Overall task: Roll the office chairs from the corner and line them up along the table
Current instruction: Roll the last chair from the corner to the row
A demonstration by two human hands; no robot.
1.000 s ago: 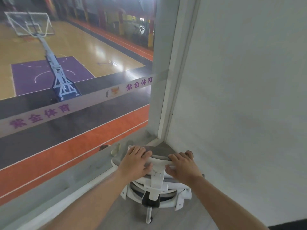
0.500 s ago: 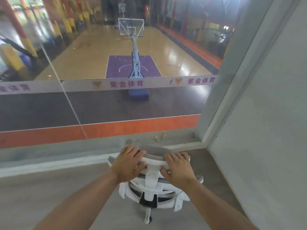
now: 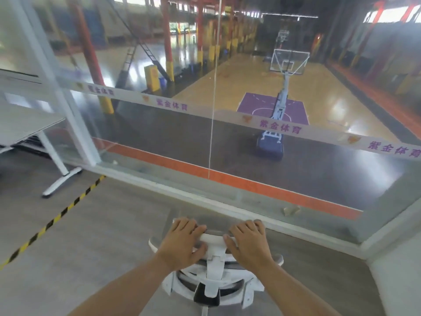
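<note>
Rolling a chair out of the corner

We have the chair (image 3: 214, 270) by its top edge, left hand (image 3: 182, 242) and right hand (image 3: 248, 244) each curled shut over it, beside the glass wall (image 3: 227, 156). Next, we judge, steer it left across the floor (image 3: 102, 224) toward the worktop (image 3: 25, 124).

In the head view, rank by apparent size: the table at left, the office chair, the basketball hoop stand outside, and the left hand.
As they appear:
1. Table, cut off by the frame edge
2. Office chair
3. Basketball hoop stand, far off, so truly much bigger
4. Left hand
Table and chair look close; that order is unsure.
</note>
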